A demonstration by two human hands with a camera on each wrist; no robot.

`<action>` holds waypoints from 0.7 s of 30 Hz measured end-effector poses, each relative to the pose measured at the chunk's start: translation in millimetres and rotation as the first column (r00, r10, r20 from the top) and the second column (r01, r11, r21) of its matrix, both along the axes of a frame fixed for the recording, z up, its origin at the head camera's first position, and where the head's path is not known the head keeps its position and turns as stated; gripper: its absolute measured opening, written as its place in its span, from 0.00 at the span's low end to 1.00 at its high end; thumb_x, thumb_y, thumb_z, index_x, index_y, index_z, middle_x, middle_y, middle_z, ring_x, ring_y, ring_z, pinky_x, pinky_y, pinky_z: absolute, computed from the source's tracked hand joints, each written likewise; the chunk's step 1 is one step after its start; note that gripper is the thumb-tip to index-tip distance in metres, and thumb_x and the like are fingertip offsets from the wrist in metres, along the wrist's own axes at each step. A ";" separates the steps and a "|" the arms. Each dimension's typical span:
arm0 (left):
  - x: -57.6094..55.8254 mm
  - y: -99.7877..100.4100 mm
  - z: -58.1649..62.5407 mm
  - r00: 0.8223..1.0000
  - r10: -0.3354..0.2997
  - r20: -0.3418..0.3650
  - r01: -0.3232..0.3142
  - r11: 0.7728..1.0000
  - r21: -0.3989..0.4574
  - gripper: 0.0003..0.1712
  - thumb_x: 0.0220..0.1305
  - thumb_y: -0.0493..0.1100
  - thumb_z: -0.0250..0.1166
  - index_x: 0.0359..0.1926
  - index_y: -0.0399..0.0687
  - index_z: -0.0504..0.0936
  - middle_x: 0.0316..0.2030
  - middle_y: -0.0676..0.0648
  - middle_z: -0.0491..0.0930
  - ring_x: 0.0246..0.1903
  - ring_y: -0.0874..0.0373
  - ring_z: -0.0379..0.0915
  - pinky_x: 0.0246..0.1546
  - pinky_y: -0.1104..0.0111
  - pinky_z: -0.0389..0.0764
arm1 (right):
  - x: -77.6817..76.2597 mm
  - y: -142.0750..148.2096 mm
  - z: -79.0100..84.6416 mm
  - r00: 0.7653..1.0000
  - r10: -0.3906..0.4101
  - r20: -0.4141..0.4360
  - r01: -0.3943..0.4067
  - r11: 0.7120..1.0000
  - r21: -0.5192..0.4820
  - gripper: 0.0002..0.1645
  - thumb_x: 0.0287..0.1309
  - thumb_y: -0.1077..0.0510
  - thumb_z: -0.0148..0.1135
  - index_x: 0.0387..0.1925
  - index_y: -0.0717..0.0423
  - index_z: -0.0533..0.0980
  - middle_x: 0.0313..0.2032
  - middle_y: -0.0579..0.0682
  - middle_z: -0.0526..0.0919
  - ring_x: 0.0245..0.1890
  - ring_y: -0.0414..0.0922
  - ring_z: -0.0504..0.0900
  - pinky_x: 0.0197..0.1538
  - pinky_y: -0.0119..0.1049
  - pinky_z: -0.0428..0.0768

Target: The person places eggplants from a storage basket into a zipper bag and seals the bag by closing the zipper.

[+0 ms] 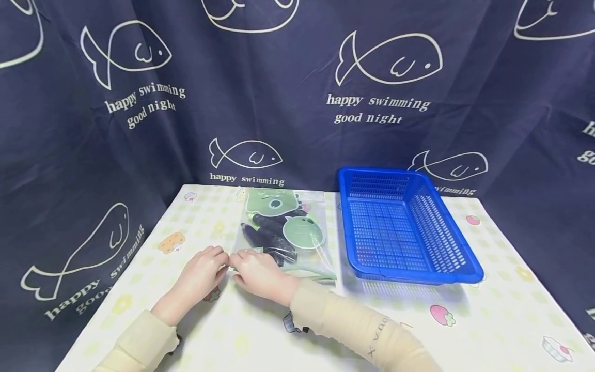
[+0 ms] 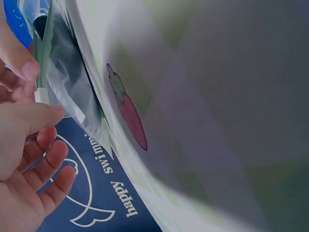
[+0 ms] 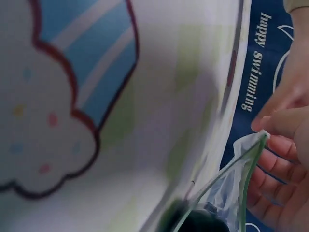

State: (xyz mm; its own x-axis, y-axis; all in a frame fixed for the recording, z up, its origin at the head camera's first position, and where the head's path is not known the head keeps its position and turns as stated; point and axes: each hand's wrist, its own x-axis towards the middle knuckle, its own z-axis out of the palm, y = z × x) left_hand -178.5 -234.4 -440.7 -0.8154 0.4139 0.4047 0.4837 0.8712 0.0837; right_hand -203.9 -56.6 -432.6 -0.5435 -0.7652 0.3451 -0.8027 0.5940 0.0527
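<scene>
A clear zip bag (image 1: 321,258) with green cartoon prints lies flat on the table, its green-edged mouth towards me. Dark, glossy, elongated things (image 1: 267,238) like eggplants are inside. My left hand (image 1: 203,269) pinches the bag's near left corner between thumb and forefinger, beside a white zip slider (image 2: 42,95). Close by, my right hand (image 1: 264,275) pinches the mouth's edge at the same corner, fingers curled below. In the right wrist view, the two green zip strips (image 3: 249,181) run apart from the pinched corner.
A blue plastic basket (image 1: 350,248) stands right of the bag; its slotted floor shows. The table has a pale checked cloth (image 1: 241,338) with printed fruit and cakes. A dark blue curtain (image 1: 297,124) with fish drawings hangs behind and at both sides.
</scene>
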 end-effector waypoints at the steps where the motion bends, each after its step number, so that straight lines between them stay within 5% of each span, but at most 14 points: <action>1: 0.4 -0.2 -0.1 1.000 -0.001 0.004 0.001 1.000 0.002 0.11 0.44 0.32 0.73 0.25 0.49 0.78 0.26 0.55 0.73 0.28 0.59 0.69 0.27 0.67 0.71 | 0.2 -1.9 -1.7 1.000 -0.010 -0.004 0.010 1.000 0.003 0.13 0.53 0.47 0.65 0.38 0.45 0.75 0.32 0.39 0.79 0.33 0.38 0.80 0.28 0.29 0.78; 13: -1.4 -0.7 -3.4 0.999 0.009 -0.040 -0.008 0.999 0.033 0.12 0.38 0.33 0.75 0.22 0.50 0.79 0.23 0.56 0.74 0.26 0.61 0.69 0.26 0.68 0.71 | -1.4 -17.5 -8.9 0.990 -0.101 -0.098 0.099 0.995 -0.025 0.10 0.58 0.45 0.60 0.33 0.46 0.75 0.25 0.39 0.76 0.22 0.35 0.76 0.18 0.27 0.72; 21: -5.9 -1.2 -2.8 0.999 -0.001 -0.038 0.004 0.998 0.055 0.11 0.39 0.33 0.74 0.20 0.52 0.80 0.21 0.58 0.72 0.25 0.62 0.68 0.26 0.67 0.71 | -3.6 -17.4 -4.7 0.995 -0.085 -0.044 0.084 0.996 -0.025 0.08 0.57 0.48 0.63 0.32 0.45 0.76 0.26 0.39 0.79 0.24 0.36 0.78 0.21 0.27 0.73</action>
State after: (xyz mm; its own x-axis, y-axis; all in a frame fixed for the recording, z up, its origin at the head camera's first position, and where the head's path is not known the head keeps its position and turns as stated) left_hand -184.4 -235.6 -443.5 -0.7981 0.3920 0.4577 0.4896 0.8645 0.1134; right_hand -207.5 -74.1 -437.3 -0.5893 -0.7086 0.3881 -0.7469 0.6610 0.0730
